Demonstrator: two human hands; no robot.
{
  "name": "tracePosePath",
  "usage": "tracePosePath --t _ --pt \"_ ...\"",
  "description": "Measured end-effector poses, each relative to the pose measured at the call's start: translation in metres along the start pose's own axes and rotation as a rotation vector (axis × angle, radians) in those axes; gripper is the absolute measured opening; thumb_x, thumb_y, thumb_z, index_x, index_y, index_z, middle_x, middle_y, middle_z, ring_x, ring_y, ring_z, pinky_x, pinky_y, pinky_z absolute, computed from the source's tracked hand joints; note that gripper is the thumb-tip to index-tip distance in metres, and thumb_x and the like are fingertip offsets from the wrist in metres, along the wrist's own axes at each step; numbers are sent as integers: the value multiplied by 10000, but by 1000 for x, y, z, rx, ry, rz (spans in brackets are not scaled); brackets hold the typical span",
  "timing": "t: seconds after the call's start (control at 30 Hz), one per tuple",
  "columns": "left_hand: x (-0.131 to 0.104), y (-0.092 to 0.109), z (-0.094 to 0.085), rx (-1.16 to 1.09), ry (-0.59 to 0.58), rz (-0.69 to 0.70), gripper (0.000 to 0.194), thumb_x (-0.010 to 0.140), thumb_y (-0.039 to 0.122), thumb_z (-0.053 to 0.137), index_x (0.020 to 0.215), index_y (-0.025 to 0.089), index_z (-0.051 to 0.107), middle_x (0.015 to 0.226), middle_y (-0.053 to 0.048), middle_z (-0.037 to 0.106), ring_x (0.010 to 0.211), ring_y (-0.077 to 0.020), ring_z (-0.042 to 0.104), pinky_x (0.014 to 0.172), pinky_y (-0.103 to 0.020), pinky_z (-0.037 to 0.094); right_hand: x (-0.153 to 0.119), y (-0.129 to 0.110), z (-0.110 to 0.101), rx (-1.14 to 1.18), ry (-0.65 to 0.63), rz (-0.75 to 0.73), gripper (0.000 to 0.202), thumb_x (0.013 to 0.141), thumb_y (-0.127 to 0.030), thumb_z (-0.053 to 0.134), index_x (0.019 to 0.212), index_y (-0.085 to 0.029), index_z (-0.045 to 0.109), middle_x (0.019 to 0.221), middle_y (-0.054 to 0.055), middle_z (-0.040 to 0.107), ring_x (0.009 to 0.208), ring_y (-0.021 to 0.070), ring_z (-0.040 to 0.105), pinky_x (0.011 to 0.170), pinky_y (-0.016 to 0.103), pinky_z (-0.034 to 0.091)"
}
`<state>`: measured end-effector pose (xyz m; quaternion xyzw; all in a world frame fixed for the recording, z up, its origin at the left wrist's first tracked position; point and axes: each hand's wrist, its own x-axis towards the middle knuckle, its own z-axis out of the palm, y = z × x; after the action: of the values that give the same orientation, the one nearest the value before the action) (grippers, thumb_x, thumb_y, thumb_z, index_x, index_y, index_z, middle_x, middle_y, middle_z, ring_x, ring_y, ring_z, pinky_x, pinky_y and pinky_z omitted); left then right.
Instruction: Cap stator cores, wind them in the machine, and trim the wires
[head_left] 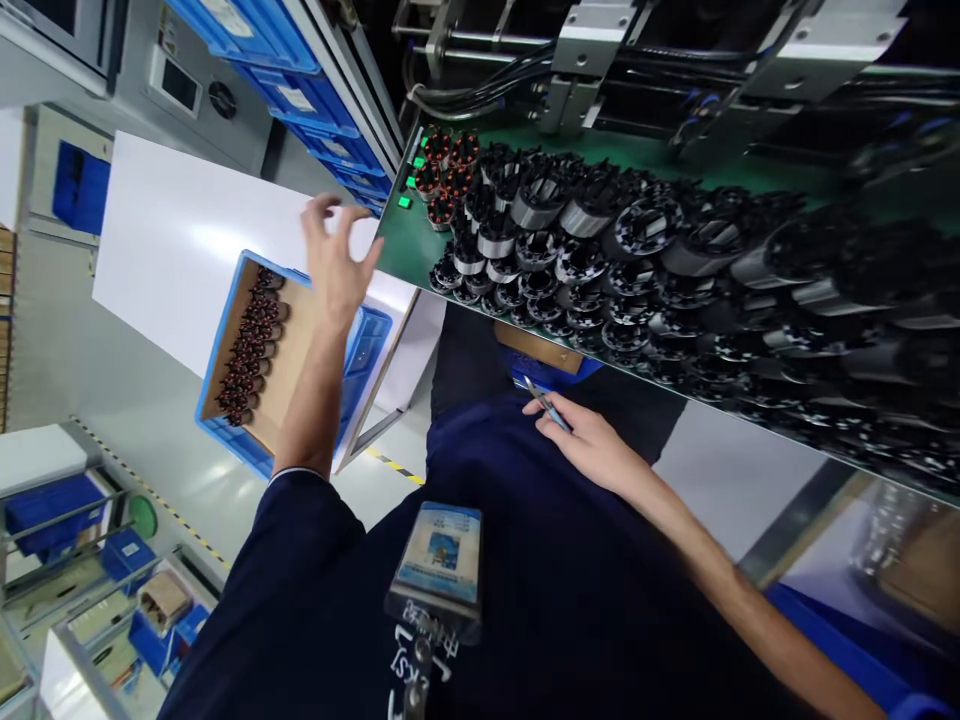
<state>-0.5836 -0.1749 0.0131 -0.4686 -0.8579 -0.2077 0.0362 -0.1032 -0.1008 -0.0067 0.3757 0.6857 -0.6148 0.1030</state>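
Standing here, honestly, the empty, spread left hand (335, 265) could clip those coils (253, 345) in the box (236, 443) beside it by swinging low, with the right hand (589, 440) gripping a pointy tool (547, 404).

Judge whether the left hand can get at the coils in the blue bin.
Probably yes: the left hand looks empty, the coils sit nearby, and no lid covers the bin.

"How is the slim tool (546, 404) lying?"
"It's resting in the right hand (585, 435), its silver tip pointing up and leftward, its blue handle showing."
"And the small round parts (253, 345)?"
"They're sitting packed in a column along the left side of a blue tray (221, 335), showing dark and copper-red."
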Motion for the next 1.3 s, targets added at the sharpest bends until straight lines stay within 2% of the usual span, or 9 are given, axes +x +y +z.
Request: tracePosePath --t 0.1,0.2,0.4,0.53,0.63,0.77,0.93,1.1,1.3 --pt "29 35 46 -8 -179 163 489 1057 618 811 1402 273 779 1858 -144 515 1736 -413 436 1476 -703 379 -4 -5 3 -3 -32 -18 367 1015 -479 637 1229 -262 841 908 35 808 721 205 642 744 333 500" --pt "45 49 74 -9 -288 184 537 1002 718 834 1334 297 806 1924 -138 475 1812 -486 343 1492 -784 298 -11 -7 4 20 -58 -31 355 1003 -489 683 1209 -259 860 874 28 800 696 200 630 713 328 466" --pt "46 40 81 -71 -288 88 650 922 919 823 1097 294 784 1888 -126 535 1813 -485 338 1502 -767 255 -14 3 -6 150 16 -52 364 964 -461 676 1180 -234 861 1029 66 824 883 226 682 796 333 514" --pt "30 35 72 -340 -77 -40 730 835 937 908 965 256 679 1700 -129 669 1746 -407 415 1524 -683 226 -15 8 -11 233 77 -37 504 1054 -558 585 1277 -175 826 833 15 672 741 190 593 743 340 494" --pt "2 50 53 -525 131 -112 740 925 963 800 1023 255 611 1435 -106 739 1591 -326 581 1457 -616 379 -19 7 -13 293 103 -38 675 1141 -684 524 1487 -162 777 836 2 661 725 181 593 744 346 515" --pt "-56 119 4 -769 170 -40 592 1023 837 830 1097 299 595 1155 -17 759 1194 -266 799 1198 -532 644 -29 -8 -15 379 247 -175 598 1174 -711 641 1457 -218 829 806 -5 689 711 170 625 744 346 551" --pt "-104 219 -46 -923 147 239 402 1113 663 821 1048 300 662 949 -21 769 1201 -303 877 1018 -518 737 -49 -66 -26 414 523 -543 230 1166 -497 806 1265 -322 917 740 -8 703 619 173 622 612 362 520" --pt "-108 245 -51 -905 143 421 397 1051 658 916 1086 313 724 1039 -17 826 1140 -299 903 847 -482 759 -57 -116 -40 408 582 -748 169 1134 -417 869 1280 -354 926 816 -15 755 631 154 637 601 348 559" --pt "-102 253 -47 -802 146 634 417 1056 653 925 1165 270 806 1260 -62 883 997 -213 887 768 -356 762 -48 -115 -40 457 621 -834 143 1102 -420 911 1177 -298 923 872 -23 760 670 116 631 627 280 590"
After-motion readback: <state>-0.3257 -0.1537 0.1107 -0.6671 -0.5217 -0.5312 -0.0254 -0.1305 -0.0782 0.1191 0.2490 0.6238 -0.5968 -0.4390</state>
